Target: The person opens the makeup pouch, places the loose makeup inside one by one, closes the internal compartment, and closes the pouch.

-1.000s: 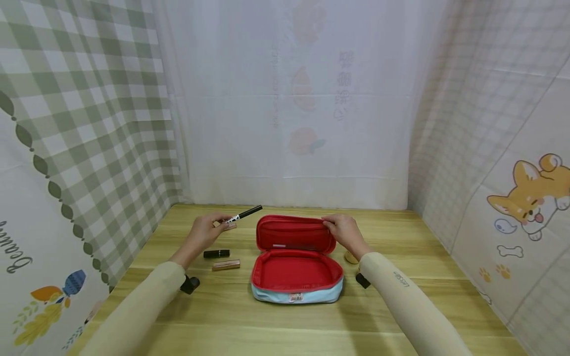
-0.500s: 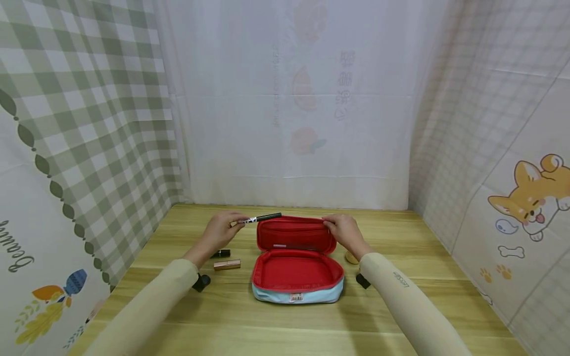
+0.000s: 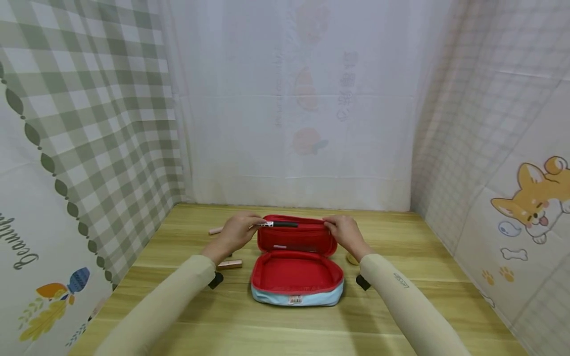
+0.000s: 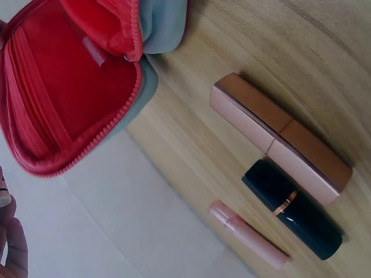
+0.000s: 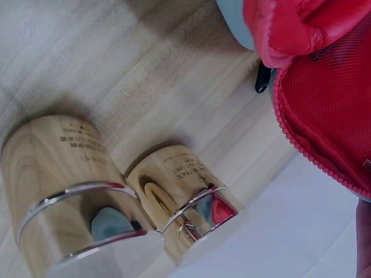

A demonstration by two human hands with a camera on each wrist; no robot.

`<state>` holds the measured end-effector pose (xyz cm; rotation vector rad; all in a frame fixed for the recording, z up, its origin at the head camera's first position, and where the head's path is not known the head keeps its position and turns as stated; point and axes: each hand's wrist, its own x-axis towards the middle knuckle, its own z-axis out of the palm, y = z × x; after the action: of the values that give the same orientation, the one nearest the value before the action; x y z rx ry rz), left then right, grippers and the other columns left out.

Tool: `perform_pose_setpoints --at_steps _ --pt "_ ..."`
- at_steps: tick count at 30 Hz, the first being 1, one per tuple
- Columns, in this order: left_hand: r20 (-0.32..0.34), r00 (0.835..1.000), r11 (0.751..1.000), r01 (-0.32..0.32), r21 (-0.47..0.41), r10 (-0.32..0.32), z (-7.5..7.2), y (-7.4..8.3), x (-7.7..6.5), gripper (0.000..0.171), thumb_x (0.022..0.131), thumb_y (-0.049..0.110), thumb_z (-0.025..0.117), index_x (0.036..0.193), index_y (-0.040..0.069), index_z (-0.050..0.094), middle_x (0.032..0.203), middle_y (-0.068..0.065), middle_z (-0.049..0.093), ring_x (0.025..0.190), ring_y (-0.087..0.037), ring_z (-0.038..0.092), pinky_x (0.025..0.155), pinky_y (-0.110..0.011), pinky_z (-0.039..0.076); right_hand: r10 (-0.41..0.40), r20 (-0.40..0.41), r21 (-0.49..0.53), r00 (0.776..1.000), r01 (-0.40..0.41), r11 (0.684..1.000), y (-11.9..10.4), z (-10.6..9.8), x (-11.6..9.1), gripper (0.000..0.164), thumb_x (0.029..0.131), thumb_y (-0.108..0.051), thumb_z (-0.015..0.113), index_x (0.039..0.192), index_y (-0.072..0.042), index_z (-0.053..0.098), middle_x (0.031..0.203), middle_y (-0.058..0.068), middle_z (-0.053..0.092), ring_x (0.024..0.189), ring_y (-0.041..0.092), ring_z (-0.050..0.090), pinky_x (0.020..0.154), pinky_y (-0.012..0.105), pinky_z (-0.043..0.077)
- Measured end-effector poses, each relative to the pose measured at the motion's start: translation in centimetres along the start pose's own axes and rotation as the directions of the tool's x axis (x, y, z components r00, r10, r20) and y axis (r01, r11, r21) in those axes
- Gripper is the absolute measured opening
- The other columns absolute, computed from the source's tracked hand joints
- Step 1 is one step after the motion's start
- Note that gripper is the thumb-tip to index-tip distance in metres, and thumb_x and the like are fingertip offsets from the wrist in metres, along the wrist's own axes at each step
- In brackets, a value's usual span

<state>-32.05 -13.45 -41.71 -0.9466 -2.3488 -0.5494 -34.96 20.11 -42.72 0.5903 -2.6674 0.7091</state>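
Note:
In the head view my left hand (image 3: 240,231) pinches a slim cosmetic pen (image 3: 282,224) with a black cap and a black-and-white patterned barrel. The pen lies level and overlaps the upper part of the raised red lid (image 3: 297,240). My right hand (image 3: 345,231) grips the lid's top right corner and keeps it upright. Below, the cosmetic bag (image 3: 298,298), light blue outside and red inside, stands unzipped on the table. A mesh pocket (image 5: 342,104) lines the lid in the right wrist view. Only the edge of my left hand (image 4: 14,246) shows in the left wrist view.
Left of the bag lie a rose-gold lipstick (image 4: 278,136), a black lipstick (image 4: 293,208) and a thin pink tube (image 4: 249,234). Two shiny gold jars (image 5: 75,150) stand to its right, mostly behind my right forearm in the head view. A white curtain (image 3: 294,148) hangs behind the table.
My left hand has carried the pen rightward from over the lipsticks to the lid, and the pen has turned from slanting to level. My right hand stays at the lid corner.

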Motion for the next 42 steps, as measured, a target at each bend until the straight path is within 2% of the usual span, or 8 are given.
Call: perform_pose_setpoints --at_steps 4,11,17,23,29,34,42 --pt "0.025 0.999 0.998 -0.040 0.055 0.038 0.7 0.2 0.3 0.020 0.085 0.000 0.076 0.102 0.010 0.079 0.101 -0.005 0.073 0.096 -0.024 0.067 0.083 -0.037 0.055 -0.003 -0.009 0.001 1.000 0.003 1.000 0.0 0.1 -0.1 0.023 0.095 -0.006 0.065 0.115 0.001 0.073 0.110 0.017 0.071 0.101 0.032 0.068 0.084 0.047 0.054" --pt "0.018 0.994 0.986 -0.105 0.132 0.104 1.7 0.3 0.8 0.020 0.084 -0.001 0.076 0.100 0.010 0.079 0.099 -0.003 0.073 0.093 -0.021 0.067 0.082 -0.034 0.055 -0.009 -0.019 -0.001 1.000 0.009 1.000 -0.1 0.1 -0.1 0.023 0.095 -0.006 0.065 0.115 0.002 0.073 0.111 0.017 0.071 0.100 0.032 0.067 0.083 0.046 0.055" --pt "0.042 0.988 0.965 -0.155 0.210 0.149 2.5 0.6 0.9 0.022 0.085 -0.001 0.075 0.103 0.010 0.078 0.099 -0.004 0.072 0.092 -0.021 0.067 0.082 -0.034 0.054 -0.027 -0.035 0.006 0.999 0.027 1.000 -0.3 0.1 -0.1 0.022 0.094 -0.004 0.065 0.114 0.003 0.073 0.109 0.019 0.071 0.098 0.034 0.067 0.082 0.047 0.055" --pt "0.055 0.980 0.934 -0.199 0.297 0.192 2.9 1.1 0.9 0.020 0.086 0.000 0.074 0.103 0.010 0.077 0.100 -0.004 0.071 0.093 -0.021 0.066 0.080 -0.035 0.054 -0.053 -0.068 0.002 0.996 0.053 0.999 -0.2 0.3 -0.2 0.021 0.093 -0.003 0.066 0.111 0.004 0.073 0.105 0.018 0.072 0.094 0.033 0.068 0.078 0.045 0.056" --pt "0.082 0.972 0.908 -0.236 0.345 0.222 3.5 1.4 0.9 0.017 0.087 0.002 0.074 0.101 0.011 0.077 0.099 -0.003 0.069 0.094 -0.020 0.065 0.078 -0.033 0.052 -0.037 -0.066 0.002 0.997 0.037 0.999 -0.3 0.3 -0.1 0.021 0.094 -0.006 0.067 0.112 0.002 0.074 0.107 0.017 0.072 0.097 0.032 0.068 0.082 0.046 0.055" --pt "0.102 0.971 0.897 -0.239 0.373 0.216 3.9 1.7 1.1 0.017 0.086 0.002 0.076 0.100 0.012 0.077 0.099 -0.002 0.068 0.095 -0.019 0.063 0.077 -0.032 0.051 -0.039 -0.070 -0.008 0.997 0.039 0.999 -0.3 0.3 0.0 0.021 0.094 -0.006 0.067 0.112 0.002 0.074 0.107 0.017 0.072 0.096 0.032 0.068 0.081 0.046 0.055" --pt "0.147 0.963 0.853 -0.268 0.448 0.225 4.5 2.6 1.7 0.023 0.081 0.004 0.080 0.100 0.017 0.077 0.096 0.002 0.067 0.093 -0.017 0.061 0.076 -0.030 0.048 -0.041 -0.083 0.002 0.996 0.042 0.999 -0.1 0.5 -0.3 0.021 0.094 -0.006 0.066 0.112 0.002 0.073 0.106 0.017 0.072 0.094 0.032 0.068 0.079 0.046 0.056"
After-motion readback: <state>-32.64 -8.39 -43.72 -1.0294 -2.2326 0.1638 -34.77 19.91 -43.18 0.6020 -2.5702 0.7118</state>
